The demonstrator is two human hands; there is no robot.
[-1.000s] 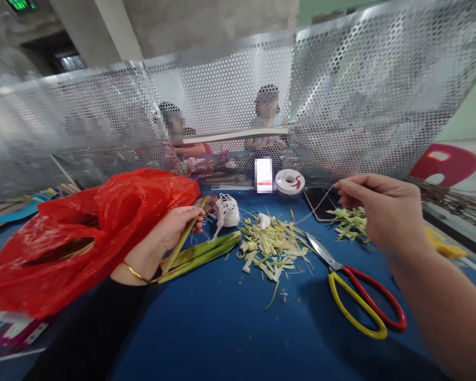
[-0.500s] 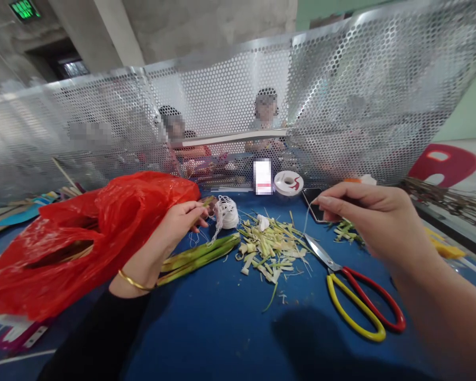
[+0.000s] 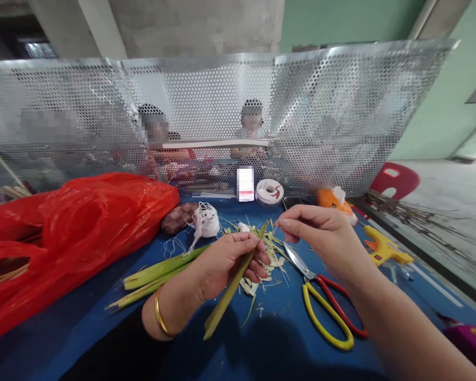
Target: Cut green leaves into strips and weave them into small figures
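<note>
My left hand (image 3: 236, 259) is closed around a long folded green leaf (image 3: 227, 302), which slants from its pointed tip down to a blunt lower end. To the right of that tip, my right hand (image 3: 307, 227) is pinched; whatever thin thing its fingertips may hold is too small to make out. Below my right hand lie scissors (image 3: 310, 276) with one red and one yellow handle, blades pointing at a heap of leaf trimmings (image 3: 275, 259). More green leaves (image 3: 158, 270) lie left, partly behind my left forearm. White string (image 3: 207, 219) sits wound beyond my left hand.
A red plastic bag (image 3: 115, 211) fills the left side, near a brown checkered object (image 3: 178, 218). At the back stand a white spool (image 3: 269, 191) and a perforated metal screen (image 3: 206, 90), with people behind. A yellow glue gun (image 3: 386, 247) and an orange tissue pack (image 3: 335, 201) lie right.
My left hand has moved right, away from the string, bringing the leaf over the trimmings. My right hand has come closer to it. The view has turned right, revealing the glue gun.
</note>
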